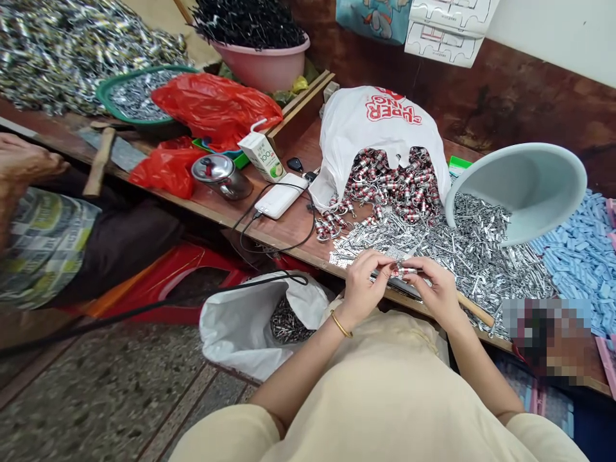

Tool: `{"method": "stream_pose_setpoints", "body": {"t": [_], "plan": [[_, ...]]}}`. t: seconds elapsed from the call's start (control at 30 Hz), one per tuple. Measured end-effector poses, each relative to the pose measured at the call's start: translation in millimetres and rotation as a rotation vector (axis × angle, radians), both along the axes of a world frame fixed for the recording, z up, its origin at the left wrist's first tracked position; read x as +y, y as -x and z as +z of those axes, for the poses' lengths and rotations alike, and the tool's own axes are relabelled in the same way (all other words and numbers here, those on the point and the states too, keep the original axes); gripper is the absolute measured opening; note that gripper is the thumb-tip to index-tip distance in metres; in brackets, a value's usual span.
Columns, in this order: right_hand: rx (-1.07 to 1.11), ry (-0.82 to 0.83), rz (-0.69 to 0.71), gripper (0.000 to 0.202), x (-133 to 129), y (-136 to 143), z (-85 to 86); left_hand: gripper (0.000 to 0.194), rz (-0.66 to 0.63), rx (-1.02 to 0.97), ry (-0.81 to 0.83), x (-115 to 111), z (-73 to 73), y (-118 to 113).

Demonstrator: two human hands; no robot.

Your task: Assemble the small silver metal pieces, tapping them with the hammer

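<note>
At the table's front edge, my left hand (366,287) and my right hand (439,290) meet, fingertips pinched together. Between them is a small red-and-silver metal piece (405,271), partly covered by the fingers; its exact kind is not clear. Just beyond my fingers spreads a heap of small silver metal parts (385,236). Similar red-banded pieces with wire loops (392,183) spill from a white plastic bag (385,122). A wooden handle (474,309) sticks out to the right of my right hand.
A tipped grey tub (553,186) lies on the right beside blue pieces (587,263). Toward the left are a white power bank (282,196) with a cable, a drink carton (262,156) and a metal cup (222,176). Below stands an open white sack (231,327). A person's hand (31,160) is far left.
</note>
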State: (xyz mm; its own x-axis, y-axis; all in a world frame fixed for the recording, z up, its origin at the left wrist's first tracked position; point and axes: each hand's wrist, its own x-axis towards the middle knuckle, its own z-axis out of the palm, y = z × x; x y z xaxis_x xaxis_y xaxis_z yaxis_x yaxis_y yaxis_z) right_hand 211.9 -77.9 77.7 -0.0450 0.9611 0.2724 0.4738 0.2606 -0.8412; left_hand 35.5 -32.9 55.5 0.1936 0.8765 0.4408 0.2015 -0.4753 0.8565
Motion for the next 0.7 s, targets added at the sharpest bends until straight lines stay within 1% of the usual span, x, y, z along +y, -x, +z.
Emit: {"method": "stream_pose_setpoints", "body": {"t": [0.07,0.17,0.27,0.33,0.47,0.6,0.7], "plan": [[0.008,0.006,-0.006,0.014,-0.8,-1.3,0.2,0.013,-0.026,0.035,-0.017,0.7,5.7,1.4],[0.03,0.036,-0.006,0.011,-1.2,-3.2,1.0,0.014,-0.109,0.105,-0.072,3.2,13.2,5.4],[0.042,0.048,-0.003,0.009,-2.5,-3.0,0.7,0.015,-0.151,0.158,-0.129,4.3,16.9,8.9],[0.056,0.052,-0.005,0.01,-3.6,-1.7,-0.4,0.015,-0.143,0.169,-0.144,3.1,17.2,9.7],[0.139,0.105,-0.044,0.02,-3.0,0.3,-5.2,0.014,-0.151,0.135,-0.131,-2.1,16.6,8.4],[0.151,0.196,0.007,0.022,-1.5,1.3,-11.7,0.014,-0.108,0.114,-0.109,-5.5,17.1,7.6],[0.197,0.21,0.009,0.022,-3.7,3.2,-15.5,0.015,-0.086,0.141,-0.083,-5.5,16.8,8.2]]}}
